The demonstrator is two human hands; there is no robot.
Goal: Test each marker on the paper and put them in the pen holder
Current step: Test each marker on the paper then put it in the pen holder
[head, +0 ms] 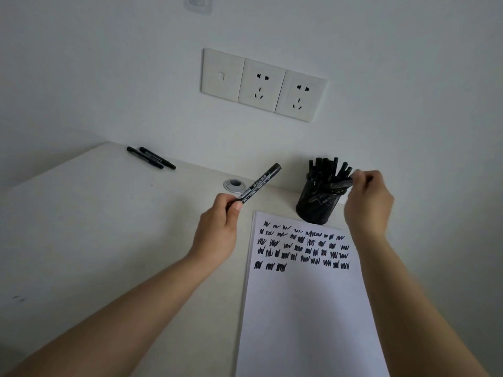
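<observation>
My left hand (217, 229) grips a black marker (261, 180) by its lower end, its capped tip slanting up to the right above the desk. My right hand (367, 200) pinches another black marker (337, 183) lying across the rim of the black mesh pen holder (317, 206), which holds several black markers. A white sheet of paper (304, 308) lies in front of the holder, its upper part covered with rows of black test scribbles. Two more black markers (151, 157) lie side by side at the far left of the desk.
The cream desk (95, 227) meets a white wall with a switch and two sockets (261, 84). A round grey cable hole (234, 184) sits in the desk between the loose markers and the holder.
</observation>
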